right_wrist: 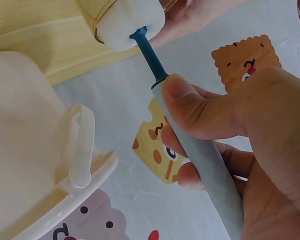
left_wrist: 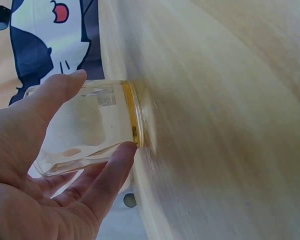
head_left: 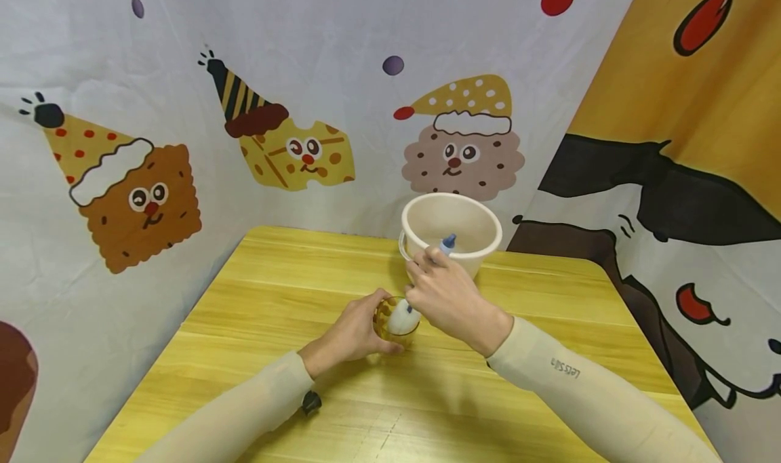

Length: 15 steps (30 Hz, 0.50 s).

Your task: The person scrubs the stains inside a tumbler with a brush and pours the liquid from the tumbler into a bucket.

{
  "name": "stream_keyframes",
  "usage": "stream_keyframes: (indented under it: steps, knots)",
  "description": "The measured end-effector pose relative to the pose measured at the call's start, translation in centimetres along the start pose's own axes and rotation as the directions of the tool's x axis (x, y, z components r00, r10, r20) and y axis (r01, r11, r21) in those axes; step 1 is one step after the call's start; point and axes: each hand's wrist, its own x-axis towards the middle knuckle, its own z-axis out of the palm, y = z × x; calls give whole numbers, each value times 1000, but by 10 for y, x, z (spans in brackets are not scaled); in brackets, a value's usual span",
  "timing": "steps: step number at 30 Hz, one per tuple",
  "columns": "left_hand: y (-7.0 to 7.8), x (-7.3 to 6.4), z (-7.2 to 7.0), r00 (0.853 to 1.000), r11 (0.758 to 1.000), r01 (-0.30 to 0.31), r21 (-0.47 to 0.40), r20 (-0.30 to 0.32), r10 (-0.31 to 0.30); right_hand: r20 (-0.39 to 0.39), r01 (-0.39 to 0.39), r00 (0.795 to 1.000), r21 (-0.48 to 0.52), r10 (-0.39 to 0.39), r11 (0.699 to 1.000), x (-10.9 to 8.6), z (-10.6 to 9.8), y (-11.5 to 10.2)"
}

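Clear amber glass (left_wrist: 92, 125), just below and right of centre in the head view, mouth facing up toward the camera. In the left wrist view its base sits right at the table surface; cannot tell if it bears fully on it.

White sponge head (head_left: 403, 318) at the glass mouth, at least partly inside; depth hard to read. Dark blue neck (right_wrist: 151, 57) runs from it to a pale grey-blue handle (right_wrist: 202, 155).

Left hand (head_left: 352, 331) clamped round the glass, thumb one side, fingers the other. Right hand (head_left: 448, 293) clamped on the handle, thumb laid along it near the neck.

Step in hand looks like working the sponge inside the glass. Judgement: left hold should stay firm but light, glass being slick and likely breakable; keep the base braced against the table. Right hand best turns the handle along the glass's axis, so the sponge sweeps the wall evenly and the stiff neck does not lever on the rim. Fingers kept clear of the mouth.

White bucket (head_left: 450, 217) upper right of the hands, near the right one; knuckles could knock it on wide strokes. Yellow wood-grain table (head_left: 274, 293) beneath, printed cloth (head_left: 342, 29) behind.
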Motion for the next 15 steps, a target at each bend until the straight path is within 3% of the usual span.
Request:
stream_keyframes:
  steps: [15]
  knots:
    - [0, -1, 0, 1000, 1000, -2, -12, -1, 2, 24, 15, 1000, 4, -15, 1000, 1, -4, 1]
